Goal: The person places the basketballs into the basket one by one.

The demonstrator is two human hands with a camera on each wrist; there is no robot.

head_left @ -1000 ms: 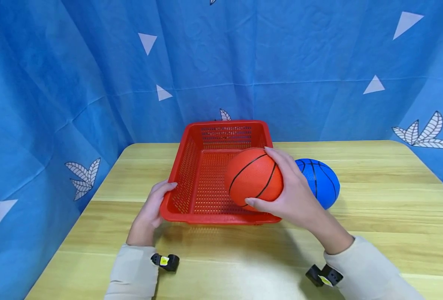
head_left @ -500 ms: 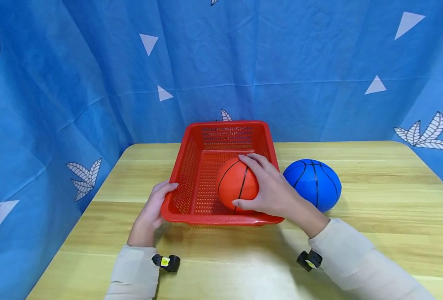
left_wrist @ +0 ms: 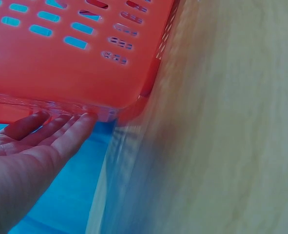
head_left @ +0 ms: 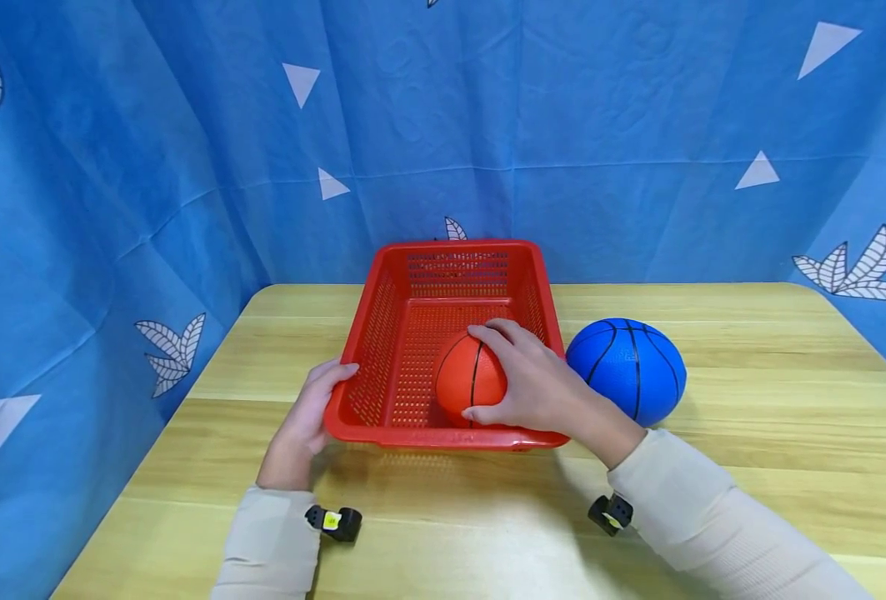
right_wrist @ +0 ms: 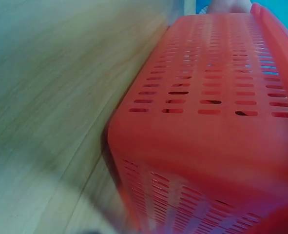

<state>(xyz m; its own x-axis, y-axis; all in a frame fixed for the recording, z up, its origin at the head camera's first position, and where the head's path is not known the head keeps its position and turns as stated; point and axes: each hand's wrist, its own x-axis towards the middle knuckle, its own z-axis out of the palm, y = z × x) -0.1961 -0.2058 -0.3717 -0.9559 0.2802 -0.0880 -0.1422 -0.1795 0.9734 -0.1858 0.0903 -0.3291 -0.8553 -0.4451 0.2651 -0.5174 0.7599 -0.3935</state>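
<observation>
A red perforated plastic basket point(head_left: 371, 436) stands on the wooden table. My left hand point(head_left: 311, 415) holds its left side near the front corner, thumb over the rim. In the left wrist view the fingers point(left_wrist: 68, 134) lie against the basket's outer side. Inside the basket, at the front right, is an orange-red toy basketball point(head_left: 458, 379) with black lines. My right hand point(head_left: 533, 383) reaches over the near right corner and grips the ball, fingers on top and thumb in front. In the right wrist view the basket's slotted wall point(right_wrist: 192, 141) hides the ball and the right hand.
A blue toy basketball point(head_left: 626, 371) lies on the wooden table point(head_left: 773, 400), just right of the basket. Behind the table's far edge hangs a blue patterned curtain point(head_left: 600, 125), which also runs down the left side.
My right hand has carried the orange-red basketball left and down into the basket, uncovering more of the blue ball. My left hand has kept its hold on the basket.
</observation>
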